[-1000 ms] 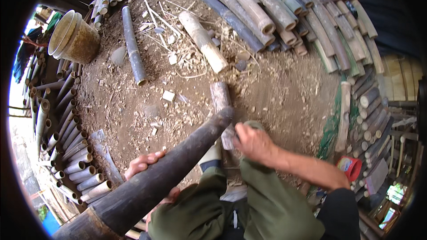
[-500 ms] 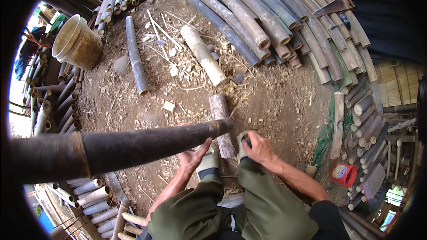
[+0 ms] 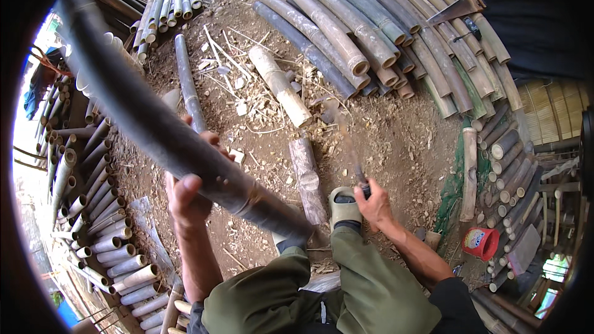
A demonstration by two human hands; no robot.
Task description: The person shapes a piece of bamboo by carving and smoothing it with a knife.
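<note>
The long dark bamboo pole (image 3: 185,142) looks smooth with a dull sheen; the short grey wooden block (image 3: 308,179) is rough, matt; the ground (image 3: 402,142) is crumbly earth.

Dark bamboo pole (image 3: 185,142) runs up-left out of frame, top end lost in the black rim. Its lower end hides the near tip of the wood block (image 3: 308,179) and the ground there. Left hand (image 3: 189,195) palm hidden behind the pole. Blade (image 3: 349,145) above the right hand (image 3: 373,205) motion-blurred, shape unclear; handle buried in the fist. Red tub (image 3: 481,242) right of the block: contents too small to tell.
</note>
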